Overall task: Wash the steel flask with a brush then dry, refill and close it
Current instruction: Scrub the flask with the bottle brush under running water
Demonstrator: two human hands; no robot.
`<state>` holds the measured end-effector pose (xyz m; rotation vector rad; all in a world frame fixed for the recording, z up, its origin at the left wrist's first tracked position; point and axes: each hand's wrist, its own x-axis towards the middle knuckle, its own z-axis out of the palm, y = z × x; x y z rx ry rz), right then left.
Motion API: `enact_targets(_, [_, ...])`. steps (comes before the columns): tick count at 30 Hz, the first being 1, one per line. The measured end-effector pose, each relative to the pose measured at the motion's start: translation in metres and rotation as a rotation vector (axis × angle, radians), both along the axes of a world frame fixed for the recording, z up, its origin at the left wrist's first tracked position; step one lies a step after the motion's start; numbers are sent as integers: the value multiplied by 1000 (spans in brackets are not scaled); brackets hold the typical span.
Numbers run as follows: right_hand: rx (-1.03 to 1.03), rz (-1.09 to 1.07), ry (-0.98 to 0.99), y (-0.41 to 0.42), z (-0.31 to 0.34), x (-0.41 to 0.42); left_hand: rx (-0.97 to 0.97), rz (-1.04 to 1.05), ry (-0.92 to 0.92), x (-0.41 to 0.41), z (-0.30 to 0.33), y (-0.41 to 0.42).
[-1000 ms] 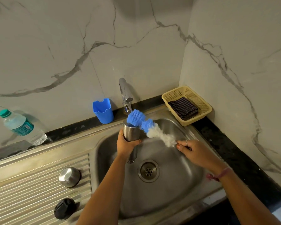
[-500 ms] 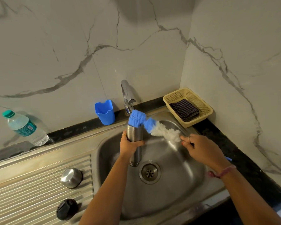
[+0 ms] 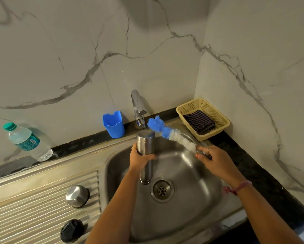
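Left hand (image 3: 140, 156) wrapped round the steel flask (image 3: 145, 152), held upright over the sink (image 3: 191, 199) basin, mouth under the tap (image 3: 138, 110). Right hand (image 3: 211, 158) pinches the bottle brush (image 3: 172, 134) handle; blue tip just right of the flask mouth, outside it. Steel cap (image 3: 77, 196) and black stopper (image 3: 71, 230) on the drainboard (image 3: 33, 208)

A blue cup (image 3: 114, 124) stands by the wall; a yellow basket (image 3: 223, 120) holds a checked cloth (image 3: 199, 122).

Blue-and-white brush (image 3: 168, 133), checked cloth (image 3: 198, 121)
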<state>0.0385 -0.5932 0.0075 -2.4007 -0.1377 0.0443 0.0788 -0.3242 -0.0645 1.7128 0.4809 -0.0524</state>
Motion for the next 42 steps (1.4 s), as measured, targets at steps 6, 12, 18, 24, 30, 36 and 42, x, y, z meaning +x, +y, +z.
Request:
enact_targets(6, [-84,164,-70,4,13,-9,-3,-18,13,2,1,-1])
enact_targets(12, [-249,98,59,13,31,-12,43,-59,26,0,-3,-1])
enact_targets(18, [-304,166,91,30,47,-10,43,-55,29,3,-1,0])
enact_targets(24, [-431,166,95,26,75,-1,10,-45,26,0,1,0])
enact_targets(30, [-482,271,186,29,90,8,-25,-11,35,-2,-4,-5])
enact_targets(36, [-451,262,156,46,88,14,-4,-14,40,2,-6,-5])
enact_targets(42, [-481,287,315,23,100,23,-1,11,44,-2,-7,-4])
